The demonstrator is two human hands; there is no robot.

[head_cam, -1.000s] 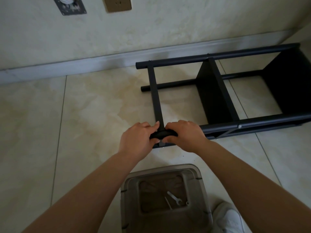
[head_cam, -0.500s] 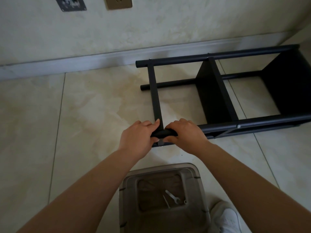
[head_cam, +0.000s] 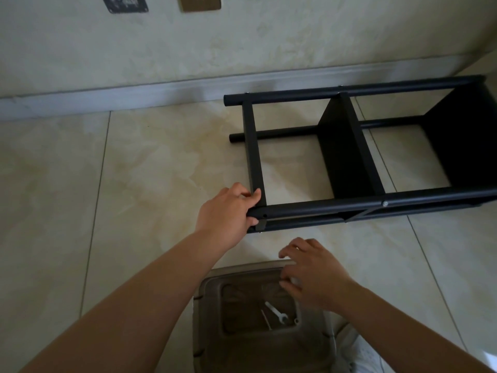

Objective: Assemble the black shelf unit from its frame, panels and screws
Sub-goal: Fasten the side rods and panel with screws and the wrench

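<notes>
The black shelf unit (head_cam: 357,203) lies on its side on the tiled floor, with two black panels (head_cam: 336,154) fitted between its tubes. My left hand (head_cam: 228,211) grips the near tube's left end, beside a cross bar (head_cam: 254,154) and an empty screw hole (head_cam: 265,216). A silver screw head (head_cam: 385,203) shows further right on that tube. My right hand (head_cam: 312,273) hovers with loosely spread fingers over the back rim of a grey plastic stool (head_cam: 207,313), holding nothing. A small silver wrench (head_cam: 275,312) and a thin metal key lie in the stool's recess.
A wall with a grey skirting board (head_cam: 134,95) runs behind the shelf, with two socket plates (head_cam: 200,2) high up. My white shoe (head_cam: 360,354) shows at the bottom right beside the stool. Open tiled floor stretches to the left.
My right hand has let go of the tube's end and moved back toward me, over the stool. My left hand stays on the tube.
</notes>
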